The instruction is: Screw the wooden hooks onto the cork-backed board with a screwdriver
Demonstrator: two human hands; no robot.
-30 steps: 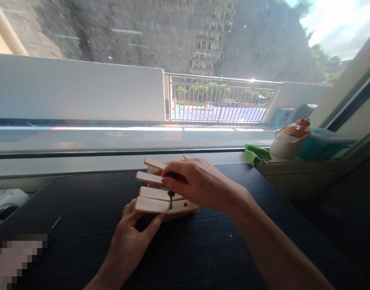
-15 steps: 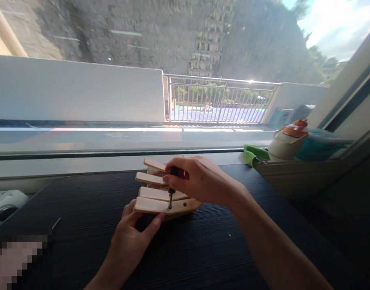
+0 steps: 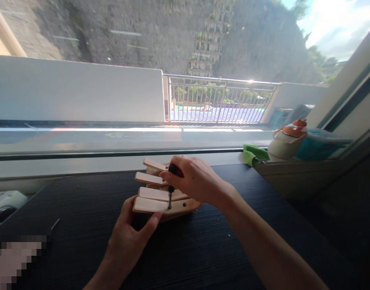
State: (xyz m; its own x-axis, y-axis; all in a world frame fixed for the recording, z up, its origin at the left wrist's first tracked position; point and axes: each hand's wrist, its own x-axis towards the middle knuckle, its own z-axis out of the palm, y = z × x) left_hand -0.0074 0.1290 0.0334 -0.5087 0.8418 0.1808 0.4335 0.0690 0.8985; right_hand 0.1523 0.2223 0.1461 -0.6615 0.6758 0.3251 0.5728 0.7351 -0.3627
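A light wooden piece with several finger-like slats (image 3: pixel 151 205) lies on the black table, its slats pointing left. My right hand (image 3: pixel 193 177) is closed around the black handle of a small screwdriver (image 3: pixel 172 179). The screwdriver stands almost upright, its tip at a hole in the nearest slat. Another dark hole shows to the right of the tip. My left hand (image 3: pixel 130 229) grips the near left end of the wooden piece, thumb along the front edge and the other fingers partly hidden behind and beneath it.
The black table (image 3: pixel 91 225) meets a window sill behind. On the sill at right are a green cloth (image 3: pixel 255 154), a beige container (image 3: pixel 285 146) and a teal tub (image 3: pixel 320 146). A white device (image 3: pixel 8 205) stands at left. Small crumbs dot the tabletop.
My right hand and wrist have shifted slightly left and turned around the screwdriver handle. The left thumb has slid a little left; the screwdriver tip stays at the same hole.
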